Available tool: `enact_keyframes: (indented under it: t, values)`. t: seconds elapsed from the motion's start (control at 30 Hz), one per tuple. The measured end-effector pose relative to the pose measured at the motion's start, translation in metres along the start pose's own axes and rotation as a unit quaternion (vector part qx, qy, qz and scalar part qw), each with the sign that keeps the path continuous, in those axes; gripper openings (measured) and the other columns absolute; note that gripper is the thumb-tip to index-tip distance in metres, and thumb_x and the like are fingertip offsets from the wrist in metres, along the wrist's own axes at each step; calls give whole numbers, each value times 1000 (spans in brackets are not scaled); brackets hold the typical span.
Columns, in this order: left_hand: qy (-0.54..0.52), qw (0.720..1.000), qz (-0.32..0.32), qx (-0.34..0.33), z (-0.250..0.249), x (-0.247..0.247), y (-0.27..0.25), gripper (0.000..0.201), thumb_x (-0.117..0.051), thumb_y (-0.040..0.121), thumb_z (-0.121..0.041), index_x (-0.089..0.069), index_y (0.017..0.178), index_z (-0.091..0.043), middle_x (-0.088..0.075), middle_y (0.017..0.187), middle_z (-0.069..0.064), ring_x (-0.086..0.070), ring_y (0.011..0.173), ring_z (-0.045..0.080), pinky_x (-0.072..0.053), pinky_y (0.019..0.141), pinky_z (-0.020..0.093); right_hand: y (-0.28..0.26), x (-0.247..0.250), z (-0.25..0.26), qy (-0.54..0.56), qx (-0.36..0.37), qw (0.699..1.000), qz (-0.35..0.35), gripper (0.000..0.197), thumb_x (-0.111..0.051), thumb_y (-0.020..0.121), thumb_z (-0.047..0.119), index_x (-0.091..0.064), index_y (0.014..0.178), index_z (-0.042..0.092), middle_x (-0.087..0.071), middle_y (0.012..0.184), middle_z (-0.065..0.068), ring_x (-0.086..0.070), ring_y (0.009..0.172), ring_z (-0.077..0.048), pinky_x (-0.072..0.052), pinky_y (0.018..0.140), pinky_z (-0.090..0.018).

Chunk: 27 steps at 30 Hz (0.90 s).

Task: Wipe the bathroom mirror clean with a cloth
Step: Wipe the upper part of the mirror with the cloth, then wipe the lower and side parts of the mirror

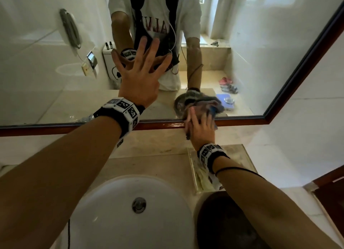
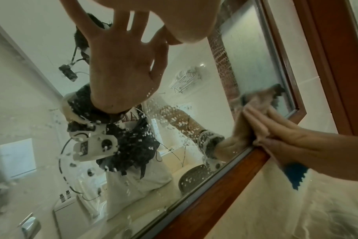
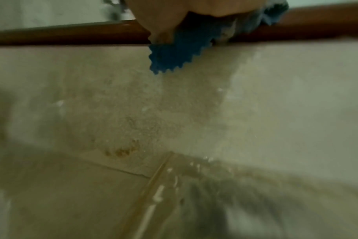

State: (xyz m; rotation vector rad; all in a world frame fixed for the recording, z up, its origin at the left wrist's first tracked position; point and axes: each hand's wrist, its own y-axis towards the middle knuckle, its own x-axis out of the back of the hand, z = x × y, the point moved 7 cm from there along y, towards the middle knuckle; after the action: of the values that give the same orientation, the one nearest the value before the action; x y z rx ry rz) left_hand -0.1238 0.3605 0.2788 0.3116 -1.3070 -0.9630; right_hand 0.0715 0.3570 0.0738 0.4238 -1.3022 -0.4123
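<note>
The mirror (image 1: 55, 71) has a brown wooden frame (image 1: 74, 126) and hangs above the counter. My left hand (image 1: 141, 69) lies flat on the glass with its fingers spread and holds nothing. My right hand (image 1: 200, 125) presses a crumpled cloth (image 1: 214, 112) with straight fingers against the lower edge of the glass, across the bottom rail. In the left wrist view the right hand (image 2: 286, 134) flattens the cloth (image 2: 255, 100) near the mirror's lower right corner, with water droplets (image 2: 168, 116) on the glass to its left. A blue zigzag-edged corner of the cloth (image 3: 174, 55) hangs below the palm.
A white basin (image 1: 130, 211) sits under my arms. On the counter to its right stand a clear tray (image 1: 199, 174) and a dark round object (image 1: 223, 220). A beige stone backsplash (image 1: 158, 140) runs below the frame. A white tiled wall (image 1: 297, 118) adjoins the mirror's right side.
</note>
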Motion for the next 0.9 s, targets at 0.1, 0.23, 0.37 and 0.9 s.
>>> enact_keyframes:
  t: [0.1,0.23,0.37,0.9]
  values:
    - [2,1000,0,8,-1,-3,0,65,-40,94,-25,-12,152,-38,-2,162,8,0,148,33,-7,97,81,-10,7,-47,123,-233,964,-30,65,-38,102,37,-13,155,7,-18,153,-36,-17,142,-51,-17,115,-59]
    - [-3,1000,-1,10,0,-5,1,64,-40,96,-29,-11,153,-38,-1,162,8,1,148,34,-6,98,82,-1,14,-55,183,-328,925,-56,70,-39,103,35,-1,155,8,-3,160,-25,-3,148,-39,-3,118,-49]
    - [1,1000,6,16,-1,-5,0,65,-40,95,-29,-10,153,-38,-1,162,8,1,148,34,-5,98,82,6,18,-48,213,-377,895,-105,64,-35,104,33,-4,155,8,-3,160,-24,-3,149,-38,-2,118,-46]
    - [-71,995,30,58,-13,14,-5,68,-51,82,-33,-30,147,-33,1,162,6,1,148,32,-16,99,79,-8,49,14,424,-377,822,40,57,-57,94,16,-41,148,23,-56,136,-8,-54,123,-28,-39,96,-21]
